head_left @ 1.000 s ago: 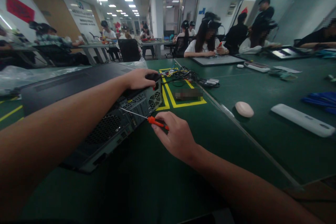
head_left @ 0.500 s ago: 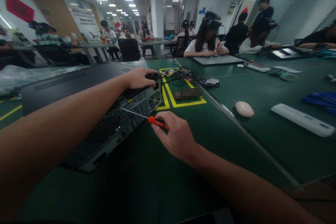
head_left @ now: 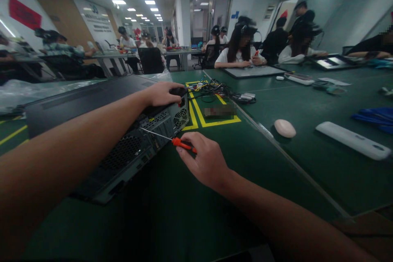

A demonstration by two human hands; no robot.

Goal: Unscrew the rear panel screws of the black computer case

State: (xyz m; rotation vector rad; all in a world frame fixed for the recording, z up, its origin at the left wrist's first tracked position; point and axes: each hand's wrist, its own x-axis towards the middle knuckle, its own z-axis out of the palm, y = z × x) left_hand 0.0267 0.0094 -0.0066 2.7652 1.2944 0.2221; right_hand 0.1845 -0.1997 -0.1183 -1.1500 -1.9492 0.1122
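Observation:
A black desktop computer case point(head_left: 76, 94) lies on the green table, its metal back panel with slots, a vent and a round fan grille point(head_left: 180, 118) facing me. My left hand point(head_left: 161, 93) reaches over the case and grips its top edge above the fan grille. A dark shape with a bit of red shows at its fingertips; I cannot make out what it is. My right hand point(head_left: 204, 155) is closed around the orange-and-black handle of a screwdriver point(head_left: 181, 143). The thin shaft points left, its tip at the back panel near the slots. Whether it touches a screw is too small to tell.
Behind the case's right end are bundled cables point(head_left: 217, 88) and a blurred dark block point(head_left: 219, 111) by yellow tape. To the right lie a pale mouse point(head_left: 285, 128), a long white device point(head_left: 353, 140) and blue cloth-like material point(head_left: 374, 118). People sit across the table.
The view has shifted very slightly. Both hands, the screwdriver and the case keep practically the same positions.

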